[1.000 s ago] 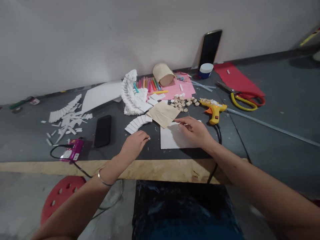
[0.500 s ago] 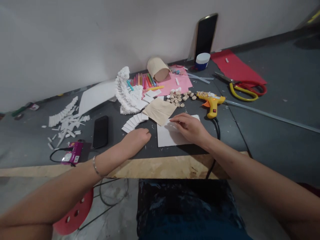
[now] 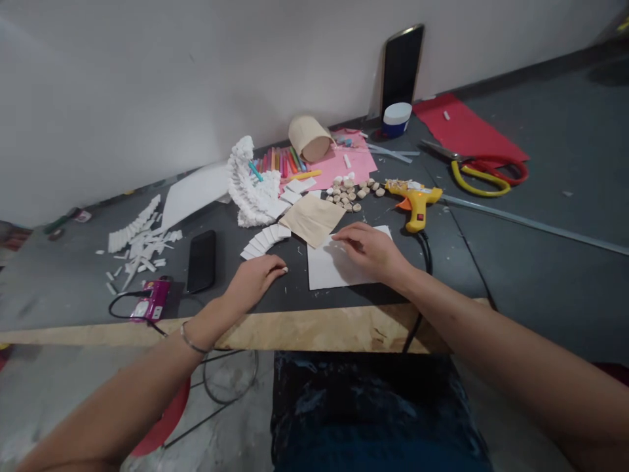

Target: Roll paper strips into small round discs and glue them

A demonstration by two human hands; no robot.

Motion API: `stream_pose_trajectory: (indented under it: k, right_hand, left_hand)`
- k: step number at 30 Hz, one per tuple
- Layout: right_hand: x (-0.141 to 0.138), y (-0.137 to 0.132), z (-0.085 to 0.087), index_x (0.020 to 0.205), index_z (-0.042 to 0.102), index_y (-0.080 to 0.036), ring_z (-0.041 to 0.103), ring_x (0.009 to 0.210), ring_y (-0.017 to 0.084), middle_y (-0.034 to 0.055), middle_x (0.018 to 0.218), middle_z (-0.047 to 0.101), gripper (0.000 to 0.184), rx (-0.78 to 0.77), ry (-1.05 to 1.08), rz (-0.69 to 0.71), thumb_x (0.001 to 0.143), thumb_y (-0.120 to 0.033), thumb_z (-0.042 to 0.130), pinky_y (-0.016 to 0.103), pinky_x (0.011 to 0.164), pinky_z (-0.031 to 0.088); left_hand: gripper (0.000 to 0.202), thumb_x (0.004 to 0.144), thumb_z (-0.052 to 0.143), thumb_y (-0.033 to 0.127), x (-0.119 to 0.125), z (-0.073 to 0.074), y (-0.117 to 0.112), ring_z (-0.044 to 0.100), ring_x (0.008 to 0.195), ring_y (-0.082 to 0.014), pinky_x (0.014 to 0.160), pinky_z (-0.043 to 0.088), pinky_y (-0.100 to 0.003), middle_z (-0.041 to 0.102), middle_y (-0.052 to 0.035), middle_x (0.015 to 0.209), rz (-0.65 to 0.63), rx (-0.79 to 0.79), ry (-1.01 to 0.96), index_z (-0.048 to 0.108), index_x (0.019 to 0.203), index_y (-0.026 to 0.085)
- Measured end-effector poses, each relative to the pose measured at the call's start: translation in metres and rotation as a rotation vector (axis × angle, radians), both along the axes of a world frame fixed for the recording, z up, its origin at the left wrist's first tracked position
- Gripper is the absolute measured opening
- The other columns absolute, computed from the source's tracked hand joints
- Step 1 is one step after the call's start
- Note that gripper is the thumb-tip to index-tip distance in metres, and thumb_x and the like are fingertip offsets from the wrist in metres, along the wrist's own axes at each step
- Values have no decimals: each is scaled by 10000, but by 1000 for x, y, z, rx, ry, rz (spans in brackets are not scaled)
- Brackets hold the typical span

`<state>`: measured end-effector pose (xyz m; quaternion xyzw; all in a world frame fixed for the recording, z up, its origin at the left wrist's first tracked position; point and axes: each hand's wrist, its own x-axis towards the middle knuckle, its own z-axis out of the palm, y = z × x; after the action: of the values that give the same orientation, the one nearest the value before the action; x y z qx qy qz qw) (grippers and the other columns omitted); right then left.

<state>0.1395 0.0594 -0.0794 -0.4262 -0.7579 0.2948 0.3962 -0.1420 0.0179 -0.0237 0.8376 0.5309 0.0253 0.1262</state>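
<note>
Left hand [image 3: 253, 282] is pinching a white bit [image 3: 285, 269], right hand [image 3: 373, 254] is sitting over the card [image 3: 324, 270]
So the left thumb and fingers are clamping that bit just left of the card, over the dark surface [image 3: 280, 295]. The right hand is covering part of the card with its fingers bent; can't tell if the tips are gripping anything. A beige sheet [image 3: 314, 219] is overlapping the card's far left corner, and white tiles [image 3: 266, 240] are fanning out left of the card. Pebbles [image 3: 349, 196] are sitting in a pile beyond the card, a glue gun [image 3: 417, 198] is lying off its far right corner, and a phone [image 3: 201, 261] is resting well off to its left.
</note>
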Motion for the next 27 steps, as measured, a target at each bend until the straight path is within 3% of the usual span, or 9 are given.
stream_pose_trajectory:
  k: [11, 27]
  right_hand:
    - [1, 1, -2, 964, 720, -198, 643, 823, 188, 80, 978, 695, 269, -7, -19, -19, 820, -148, 499, 313, 696, 498]
    - [1, 0, 2, 951, 708, -189, 639, 785, 170, 80, 972, 694, 254, -4, 4, -13, 823, -123, 498, 296, 680, 494]
  left_hand:
    - [229, 923, 431, 116, 16, 7, 7, 604, 858, -203, 728, 462, -308, 641, -89, 913, -293, 42, 319, 656, 954, 147]
    - [246, 898, 419, 70, 24, 6, 3, 565, 887, -210, 758, 469, -325, 612, -101, 932, -285, 56, 347, 650, 951, 133]
